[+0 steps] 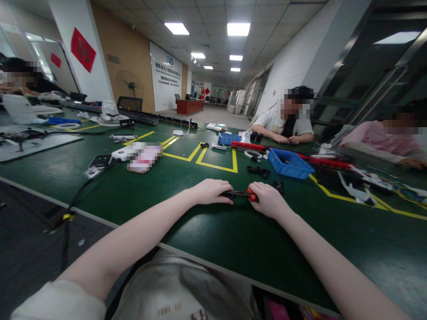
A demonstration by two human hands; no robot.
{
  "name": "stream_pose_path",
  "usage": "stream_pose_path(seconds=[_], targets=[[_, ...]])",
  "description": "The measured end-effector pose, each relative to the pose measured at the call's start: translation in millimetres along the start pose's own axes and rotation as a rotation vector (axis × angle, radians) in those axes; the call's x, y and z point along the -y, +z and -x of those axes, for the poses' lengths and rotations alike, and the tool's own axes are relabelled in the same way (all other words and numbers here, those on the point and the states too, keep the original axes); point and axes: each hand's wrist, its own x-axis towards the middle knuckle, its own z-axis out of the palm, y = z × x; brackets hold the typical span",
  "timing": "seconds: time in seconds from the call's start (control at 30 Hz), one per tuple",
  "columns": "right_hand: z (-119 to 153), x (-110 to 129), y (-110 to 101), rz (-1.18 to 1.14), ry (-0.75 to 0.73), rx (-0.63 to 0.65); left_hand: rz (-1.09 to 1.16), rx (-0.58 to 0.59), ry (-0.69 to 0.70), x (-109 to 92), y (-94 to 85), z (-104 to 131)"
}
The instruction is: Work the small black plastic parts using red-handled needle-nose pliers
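Above the green table (200, 222), my right hand (267, 200) is closed around the red handles of a pair of pliers (239, 193). The dark metal jaws point left, toward my left hand (211, 192). Between the thumb and fingers of that hand is a small black piece (227, 194), which meets the tip of the pliers. What the black piece is cannot be made out, and its far end is hidden in my palm.
Blue bins (288, 164) and black cable bundles (258, 171) lie beyond my right hand. A phone (144, 159) and white device (128, 151) sit to the left. Yellow tape (216, 168) marks the table. A person (283, 120) sits across, others at the sides.
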Motion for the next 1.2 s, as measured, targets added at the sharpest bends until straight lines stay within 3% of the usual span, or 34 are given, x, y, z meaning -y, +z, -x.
stream_pose_path(seconds=[1.2], targets=[[0.6,-2.9,2.4,-0.072,-0.005,-0.024,0.018,0.054,-0.023,0.0,-2.7,0.8]])
